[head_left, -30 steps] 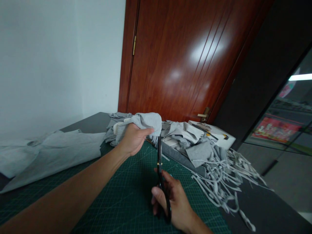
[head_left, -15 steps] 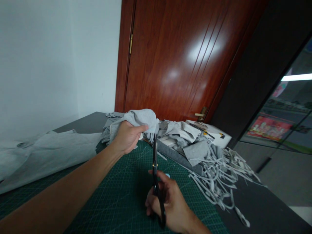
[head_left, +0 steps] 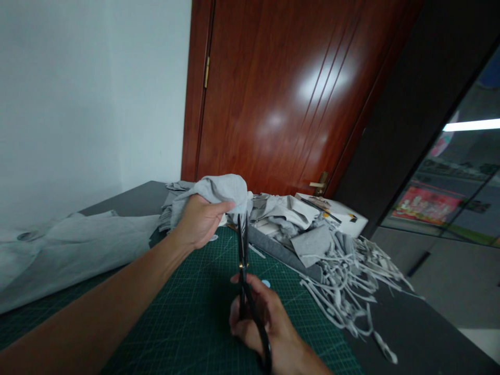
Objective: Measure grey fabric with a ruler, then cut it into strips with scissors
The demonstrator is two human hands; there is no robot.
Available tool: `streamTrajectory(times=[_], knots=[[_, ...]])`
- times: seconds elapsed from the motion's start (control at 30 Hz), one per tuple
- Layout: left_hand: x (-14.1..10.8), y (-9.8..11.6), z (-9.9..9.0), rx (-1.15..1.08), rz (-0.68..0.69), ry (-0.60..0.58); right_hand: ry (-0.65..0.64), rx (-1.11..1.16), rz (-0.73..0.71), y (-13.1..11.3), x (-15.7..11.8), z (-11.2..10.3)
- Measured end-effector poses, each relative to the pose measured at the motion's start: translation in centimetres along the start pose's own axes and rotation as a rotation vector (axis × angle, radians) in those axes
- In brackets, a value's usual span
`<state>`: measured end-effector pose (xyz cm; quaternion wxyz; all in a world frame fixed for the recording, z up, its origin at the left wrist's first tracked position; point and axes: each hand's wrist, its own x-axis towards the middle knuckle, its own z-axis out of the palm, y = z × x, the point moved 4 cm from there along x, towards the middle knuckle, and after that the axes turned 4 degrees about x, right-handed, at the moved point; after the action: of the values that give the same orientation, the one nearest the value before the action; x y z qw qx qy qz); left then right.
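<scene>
My left hand [head_left: 203,221] pinches a piece of light grey fabric [head_left: 224,188] between thumb and fingers, holding it up above the far part of the mat. Black-handled scissors [head_left: 242,263] are in my right hand [head_left: 265,317], with fingers and thumb in the handle loops. Their blades point away from me and stand slightly apart, the tips at the lower edge of the fabric, near my left thumb. Whether the tips have fabric between them I cannot tell. Under both hands lies a green cutting mat [head_left: 187,317] with a grid.
Grey fabric pieces [head_left: 285,213] are heaped at the back, beside a white box [head_left: 347,216]. A tangle of pale cords [head_left: 347,286] lies on the right. Larger grey cloth [head_left: 86,245] covers the left side. Behind the table stand a wooden door [head_left: 265,104] and a white wall [head_left: 78,94].
The scissor blades have parted from nearly closed to slightly open, and the handles have spread. The whole view has shifted slightly; my left hand still holds the fabric.
</scene>
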<state>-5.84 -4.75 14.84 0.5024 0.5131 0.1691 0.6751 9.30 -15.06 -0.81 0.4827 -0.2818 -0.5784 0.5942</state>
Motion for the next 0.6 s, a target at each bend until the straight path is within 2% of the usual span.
streamTrajectory(times=[0.27, 0.6], knots=[[-0.8, -0.7, 1.1, 0.048, -0.015, -0.035, 0.037, -0.016, -0.059, -1.5, 0.0, -0.6], [-1.7, -2.0, 2.0, 0.102, -0.043, -0.073, 0.098, -0.126, -0.073, -1.9, -0.5, -1.2]])
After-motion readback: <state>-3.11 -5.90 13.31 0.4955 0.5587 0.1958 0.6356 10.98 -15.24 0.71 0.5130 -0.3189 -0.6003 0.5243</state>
